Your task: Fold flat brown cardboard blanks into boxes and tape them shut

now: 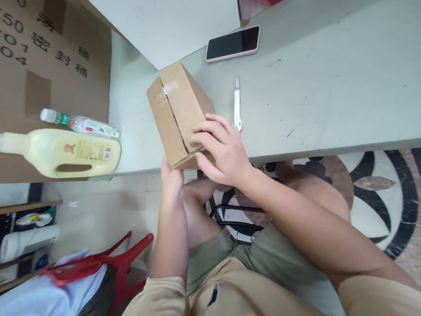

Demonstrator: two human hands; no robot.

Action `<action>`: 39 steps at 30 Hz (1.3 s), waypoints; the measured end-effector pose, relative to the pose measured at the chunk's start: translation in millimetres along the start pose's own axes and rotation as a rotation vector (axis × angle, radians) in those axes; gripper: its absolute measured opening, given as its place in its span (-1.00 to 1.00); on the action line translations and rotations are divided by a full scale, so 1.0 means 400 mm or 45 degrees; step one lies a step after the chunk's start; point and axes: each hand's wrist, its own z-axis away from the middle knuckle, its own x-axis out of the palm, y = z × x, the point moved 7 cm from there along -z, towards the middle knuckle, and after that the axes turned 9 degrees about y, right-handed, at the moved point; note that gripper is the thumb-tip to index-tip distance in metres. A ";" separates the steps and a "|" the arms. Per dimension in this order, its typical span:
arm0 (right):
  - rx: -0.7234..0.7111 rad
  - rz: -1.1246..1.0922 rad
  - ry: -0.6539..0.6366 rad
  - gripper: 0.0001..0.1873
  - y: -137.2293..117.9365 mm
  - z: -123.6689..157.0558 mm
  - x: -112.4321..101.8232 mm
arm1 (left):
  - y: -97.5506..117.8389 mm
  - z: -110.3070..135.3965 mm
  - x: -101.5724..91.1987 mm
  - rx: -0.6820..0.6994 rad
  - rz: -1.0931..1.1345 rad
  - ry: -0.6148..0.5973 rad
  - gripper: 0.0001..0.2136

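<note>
A small brown cardboard box (178, 108) with clear tape on its flaps sits tilted at the near edge of the grey table (331, 80). My right hand (220, 149) lies on top of the box's near end, fingers curled over the flap seam. From below, my left hand (172, 179) presses against the box's near bottom corner; its fingers are mostly hidden behind the box. A white utility knife (238, 104) rests on the table just right of the box, untouched.
A phone (233, 43) lies screen up farther back. A pale yellow jug (58, 152) and a small clear bottle (81, 123) lie at the left by a large printed carton (39, 49). A red plastic chair (113, 262) stands below left.
</note>
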 end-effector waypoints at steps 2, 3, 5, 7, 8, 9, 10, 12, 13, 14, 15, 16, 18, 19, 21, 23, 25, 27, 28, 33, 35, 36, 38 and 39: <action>-0.016 -0.018 -0.054 -0.68 -0.006 0.000 0.007 | 0.052 -0.020 -0.050 0.166 0.059 0.191 -0.68; -0.030 -0.026 -0.079 -0.67 -0.011 0.001 0.010 | 0.085 -0.028 -0.069 0.276 0.085 0.253 -0.69; -0.046 -0.038 -0.120 -0.65 -0.022 0.004 0.017 | 0.150 -0.041 -0.073 0.475 0.079 0.229 -0.68; -0.041 -0.050 -0.138 -0.64 -0.027 0.007 0.019 | 0.198 -0.052 -0.041 0.629 -0.037 0.094 -0.68; -0.031 -0.065 -0.137 -0.65 -0.025 0.006 0.018 | 0.212 -0.056 -0.014 0.675 -0.121 -0.005 -0.68; -0.008 -0.089 -0.129 -0.65 -0.019 0.003 0.016 | 0.217 -0.060 0.016 0.696 -0.198 -0.115 -0.67; 0.035 -0.117 -0.112 -0.65 -0.007 -0.002 0.012 | 0.217 -0.063 0.042 0.697 -0.250 -0.197 -0.65; 0.207 -0.137 -0.047 -0.60 0.042 -0.016 -0.003 | 0.211 -0.066 0.078 0.674 -0.306 -0.294 -0.61; 0.321 -0.105 -0.016 -0.57 0.076 -0.023 -0.013 | 0.208 -0.067 0.087 0.663 -0.313 -0.303 -0.60; 0.436 -0.039 0.004 -0.56 0.112 -0.028 -0.022 | 0.207 -0.068 0.091 0.657 -0.320 -0.303 -0.60; 0.539 0.056 0.003 -0.55 0.146 -0.032 -0.031 | 0.206 -0.067 0.093 0.654 -0.328 -0.303 -0.60; 0.621 0.167 -0.023 -0.56 0.176 -0.033 -0.038 | 0.205 -0.066 0.093 0.654 -0.335 -0.303 -0.60; 0.720 0.381 -0.136 -0.58 0.220 -0.030 -0.043 | 0.205 -0.065 0.090 0.654 -0.350 -0.307 -0.60; 0.744 0.468 -0.204 -0.60 0.233 -0.026 -0.042 | 0.205 -0.065 0.088 0.654 -0.357 -0.308 -0.60; 0.745 0.587 -0.339 -0.62 0.243 -0.019 -0.034 | 0.206 -0.065 0.085 0.656 -0.364 -0.309 -0.61; 0.732 0.668 -0.439 -0.65 0.242 -0.016 -0.027 | 0.206 -0.065 0.084 0.662 -0.364 -0.311 -0.61; 0.740 0.747 -0.490 -0.66 0.241 -0.021 -0.026 | 0.206 -0.064 0.085 0.671 -0.363 -0.314 -0.60; 0.795 0.811 -0.537 -0.63 0.245 -0.028 -0.029 | 0.207 -0.064 0.085 0.677 -0.367 -0.313 -0.60; 0.830 0.820 -0.569 -0.60 0.248 -0.030 -0.030 | 0.207 -0.064 0.085 0.678 -0.371 -0.310 -0.61; 0.985 0.675 -0.515 -0.53 0.272 -0.038 -0.045 | 0.207 -0.066 0.086 0.661 -0.376 -0.311 -0.62; 0.975 0.484 -0.360 -0.54 0.287 -0.050 -0.051 | 0.207 -0.064 0.088 0.655 -0.367 -0.318 -0.61; 0.951 0.341 -0.271 -0.54 0.294 -0.060 -0.053 | 0.207 -0.062 0.089 0.658 -0.362 -0.318 -0.60; 0.859 -0.032 -0.095 -0.51 0.300 -0.088 -0.060 | 0.210 -0.051 0.094 0.675 -0.360 -0.318 -0.58; 0.809 -0.232 -0.010 -0.50 0.298 -0.105 -0.068 | 0.212 -0.042 0.098 0.689 -0.366 -0.321 -0.57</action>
